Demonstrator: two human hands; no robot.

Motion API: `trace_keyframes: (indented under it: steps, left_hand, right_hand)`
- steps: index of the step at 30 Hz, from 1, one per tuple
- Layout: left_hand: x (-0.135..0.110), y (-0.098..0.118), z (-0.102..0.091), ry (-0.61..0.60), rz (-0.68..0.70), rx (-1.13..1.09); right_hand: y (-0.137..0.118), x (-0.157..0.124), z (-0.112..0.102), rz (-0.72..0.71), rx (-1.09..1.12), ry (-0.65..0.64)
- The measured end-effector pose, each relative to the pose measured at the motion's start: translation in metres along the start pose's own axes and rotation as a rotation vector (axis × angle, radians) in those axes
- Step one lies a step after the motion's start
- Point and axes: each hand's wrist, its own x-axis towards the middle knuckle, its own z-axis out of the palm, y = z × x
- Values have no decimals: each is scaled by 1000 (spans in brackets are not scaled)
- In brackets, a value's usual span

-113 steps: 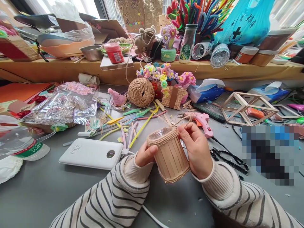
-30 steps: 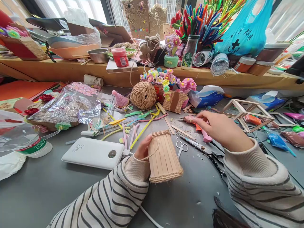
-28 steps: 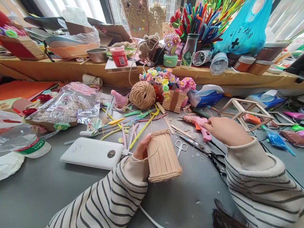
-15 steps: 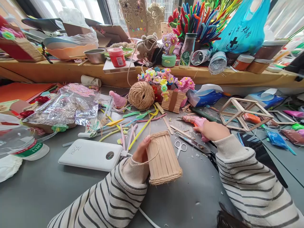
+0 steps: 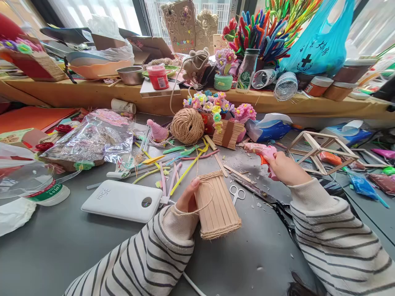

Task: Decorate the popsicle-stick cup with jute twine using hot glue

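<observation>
My left hand is closed on the left side of a popsicle-stick box, held tilted above the grey table. Twine is wound round the box's top and bottom edges, and a loose strand loops over its front and my wrist. That strand seems to run up toward the ball of twine. My right hand grips a pink hot glue gun by its handle, off the table, nozzle pointing left. My left fingers are mostly hidden behind the box; only the thumb shows.
Small white scissors and large black scissors lie between my hands. A white power bank with a cable sits left. Loose sticks and pipe cleaners spread ahead. A wooden stick frame stands at right, below a crowded ledge.
My right hand has lifted the glue gun off the table and turned it, so its orange trigger now shows. My left hand still holds the box; the view has shifted slightly.
</observation>
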Motion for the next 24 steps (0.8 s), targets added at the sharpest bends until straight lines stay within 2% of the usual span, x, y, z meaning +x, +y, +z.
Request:
trace_keyframes:
  steps: [3, 5, 8, 11, 14, 17, 24]
  left_hand:
    - [3, -3, -3, 24, 64, 3]
    - [5, -5, -6, 57, 105, -10]
    - [8, -7, -11, 124, 200, -44]
    - [11, -10, -16, 168, 344, -82]
    - [14, -14, -19, 194, 438, -99]
    - [14, -15, -20, 182, 467, -93]
    - [12, -15, -19, 112, 515, -99]
  right_hand:
    - [-10, -8, -6, 70, 4, -26]
    - [-22, -16, -11, 63, 19, -7]
    - [-44, -29, -18, -47, 2, 81]
    - [-61, -43, -19, -201, -61, 237]
    - [-68, -53, -12, -356, -129, 379]
    - [-70, -59, -3, -479, -169, 485]
    - [-74, -63, 8, -620, -199, 554]
